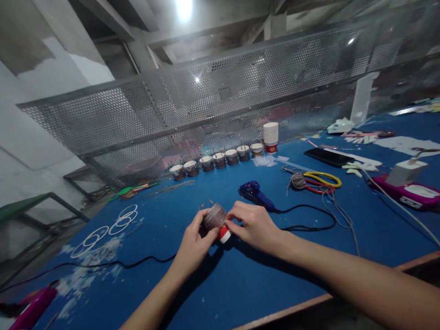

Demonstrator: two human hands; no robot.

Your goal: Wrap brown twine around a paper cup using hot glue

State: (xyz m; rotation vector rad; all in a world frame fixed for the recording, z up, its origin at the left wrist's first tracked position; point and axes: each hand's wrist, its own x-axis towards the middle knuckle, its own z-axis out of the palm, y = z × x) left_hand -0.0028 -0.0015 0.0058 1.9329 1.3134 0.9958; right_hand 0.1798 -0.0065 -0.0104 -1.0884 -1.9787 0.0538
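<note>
My left hand [195, 238] is wrapped around a paper cup [225, 234] lying tilted on its side. Grey cord [215, 216] is wound in close rows over much of the cup, while a red and white part stays bare. Against the cup's right side, my right hand [252, 223] has its thumb and fingers pinched together at the edge of the winding. What lies between those fingertips is too small to make out. Just beyond the hands, a blue hot glue gun [256, 195] rests on the blue table [165, 293].
Several cord-covered cups [219, 160] line the back, beside stacked paper cups [271, 136]. At right lie scissors [325, 179], a cord ball [298, 180], a phone [328, 157] and a magenta power strip [409, 192]. White rings [91, 240] lie left; black cable [137, 264] crosses the table.
</note>
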